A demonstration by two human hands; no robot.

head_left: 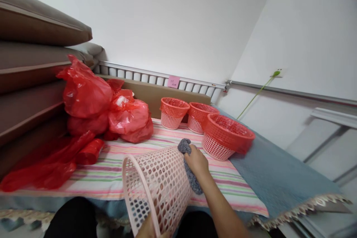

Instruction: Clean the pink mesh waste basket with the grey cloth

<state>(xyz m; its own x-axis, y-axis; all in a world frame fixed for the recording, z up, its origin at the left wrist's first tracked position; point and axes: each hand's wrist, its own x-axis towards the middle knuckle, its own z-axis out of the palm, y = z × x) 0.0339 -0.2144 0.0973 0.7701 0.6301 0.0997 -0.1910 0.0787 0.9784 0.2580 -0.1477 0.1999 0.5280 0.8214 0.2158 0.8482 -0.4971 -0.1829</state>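
A pale pink perforated plastic wastebasket (164, 178) lies tilted on its side in front of me, its mouth facing left. My left hand (149, 227) grips its lower rim, with some fingers inside the basket, seen through the holes. My right hand (196, 160) is closed around a grey cloth (192, 178) and presses it against the basket's base at the right. Behind stand three upright wastebaskets lined with red bags: one at the left (170, 121), one in the middle (196, 123) and the nearest at the right (217, 148).
Stuffed red plastic bags (86, 93) and a red bag roll (90, 151) lie at the left beside stacked cushions (33, 55). A striped cloth (111, 174) covers the surface over a blue cover (273, 163). A radiator (134, 72) and a green cord (258, 95) are by the walls.
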